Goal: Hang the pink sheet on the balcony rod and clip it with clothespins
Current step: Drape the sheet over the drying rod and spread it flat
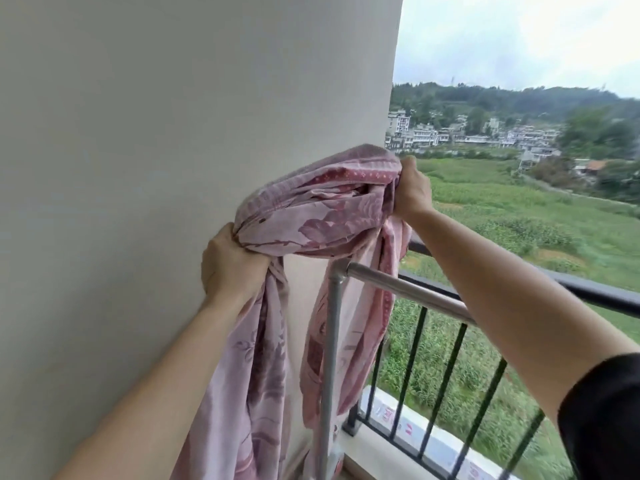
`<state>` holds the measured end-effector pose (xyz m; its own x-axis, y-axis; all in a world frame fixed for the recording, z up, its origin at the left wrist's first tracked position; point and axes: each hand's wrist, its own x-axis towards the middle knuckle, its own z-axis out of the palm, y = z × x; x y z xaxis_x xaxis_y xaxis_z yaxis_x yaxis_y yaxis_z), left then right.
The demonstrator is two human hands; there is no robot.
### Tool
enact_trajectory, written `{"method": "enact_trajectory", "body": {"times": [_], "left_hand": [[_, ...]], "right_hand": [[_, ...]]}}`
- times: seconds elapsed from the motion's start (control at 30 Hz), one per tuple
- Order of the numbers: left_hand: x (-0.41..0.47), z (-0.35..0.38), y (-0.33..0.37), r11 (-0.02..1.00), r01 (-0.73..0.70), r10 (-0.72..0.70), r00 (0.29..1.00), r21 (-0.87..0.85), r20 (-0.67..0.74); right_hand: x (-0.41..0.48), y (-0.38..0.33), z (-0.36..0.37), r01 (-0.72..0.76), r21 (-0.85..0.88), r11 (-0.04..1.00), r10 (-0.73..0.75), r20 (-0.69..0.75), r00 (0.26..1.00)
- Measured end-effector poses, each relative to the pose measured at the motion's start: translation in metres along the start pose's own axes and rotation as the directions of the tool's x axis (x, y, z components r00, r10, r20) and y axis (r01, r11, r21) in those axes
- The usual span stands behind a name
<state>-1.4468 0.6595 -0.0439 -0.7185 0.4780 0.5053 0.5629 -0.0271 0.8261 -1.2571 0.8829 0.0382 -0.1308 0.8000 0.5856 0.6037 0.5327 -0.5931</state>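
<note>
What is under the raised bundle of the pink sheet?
Below the pink sheet, gripped by the left hand and right hand, the silver rod and its upright post show, apart from the bundle. The hanging ends cover part of the white wall.

Soft overcast daylight from right; wide-angle edge bending; background blurred.

Sheet (311, 220): pale pink-mauve ground, darker mauve leaf print; deeper rose band with small pale dots near top fold; finely striped border strip.
Rod (408, 289) and upright post (330, 358): plain silver-grey metal.
Railing (595, 294): black bars.
Wall (156, 133): plain off-white.
Sleeve (606, 420): black.
Ledge (433, 441) under railing: white, red markings.
Fields (502, 202): green.
Distant houses (426, 136): mostly white.
Sky (519, 36): pale grey-white.
</note>
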Motion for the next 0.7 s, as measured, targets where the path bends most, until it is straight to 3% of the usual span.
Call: {"method": "enact_trajectory", "body": {"times": [0.17, 0.33, 0.4, 0.43, 0.47, 0.53, 0.6, 0.7], "left_hand": [[-0.015, 0.033, 0.045, 0.976, -0.013, 0.061, 0.975, -0.216, 0.216], [-0.055, 0.076, 0.076, 0.967, -0.071, 0.143, 0.946, -0.246, 0.291], [-0.072, 0.093, 0.079, 0.974, -0.113, 0.175, 0.925, -0.197, 0.338], [-0.082, 0.103, 0.078, 0.977, -0.138, 0.191, 0.902, -0.163, 0.386], [-0.092, 0.112, 0.075, 0.979, -0.159, 0.198, 0.875, -0.125, 0.442], [-0.111, 0.124, 0.068, 0.983, -0.166, 0.180, 0.846, -0.072, 0.502], [-0.122, 0.128, 0.064, 0.988, -0.135, 0.154, 0.867, -0.074, 0.473], [-0.123, 0.130, 0.061, 0.990, -0.081, 0.124, 0.879, -0.113, 0.460]], "right_hand": [[0.008, 0.019, -0.087, 0.010, 0.137, 0.990, 0.015, -0.181, 0.983], [-0.028, 0.051, -0.153, -0.083, 0.440, 0.894, 0.221, -0.271, 0.937], [-0.045, 0.072, -0.168, -0.099, 0.240, 0.966, 0.157, -0.237, 0.959], [-0.053, 0.084, -0.175, -0.097, 0.051, 0.994, 0.103, -0.134, 0.986], [-0.061, 0.096, -0.180, -0.077, -0.174, 0.982, 0.082, 0.020, 0.996], [-0.081, 0.113, -0.186, 0.003, -0.540, 0.841, 0.175, 0.278, 0.945], [-0.105, 0.126, -0.184, 0.058, -0.696, 0.715, 0.271, 0.353, 0.896], [-0.128, 0.138, -0.181, 0.025, -0.722, 0.691, 0.392, 0.404, 0.826]]}}
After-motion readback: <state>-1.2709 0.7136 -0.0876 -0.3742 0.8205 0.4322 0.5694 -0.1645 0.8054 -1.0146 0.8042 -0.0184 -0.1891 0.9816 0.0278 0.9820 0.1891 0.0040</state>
